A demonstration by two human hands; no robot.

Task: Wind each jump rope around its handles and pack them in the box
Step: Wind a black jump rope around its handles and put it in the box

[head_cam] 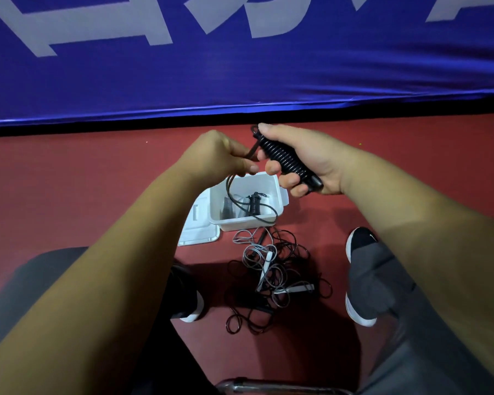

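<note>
- Your right hand is curled tight round the black jump rope. Its handles are bundled together, with cord coiled along most of their length.
- Your thumb lies along the top of the bundle and your fingertips wrap under it. One bare handle end sticks out past your little finger.
- Your left hand, just left of that grip, pinches the loose cord between thumb and fingers. A short taut run of cord links the pinch to the bundle's far tip.
- The rest of the loose cord hangs below the pinch and loops down into the white plastic box and over its near rim.
- The box sits on the red floor right under both hands. A wound black rope is inside it.
- The lid lies flat, touching the box's left side.
- A tangle of jump ropes, black and grey cords with a white handle, lies lower, nearer you than the box.
- There's a shoe to the right of the tangle.
- A blue banner is beyond your hands.
</note>
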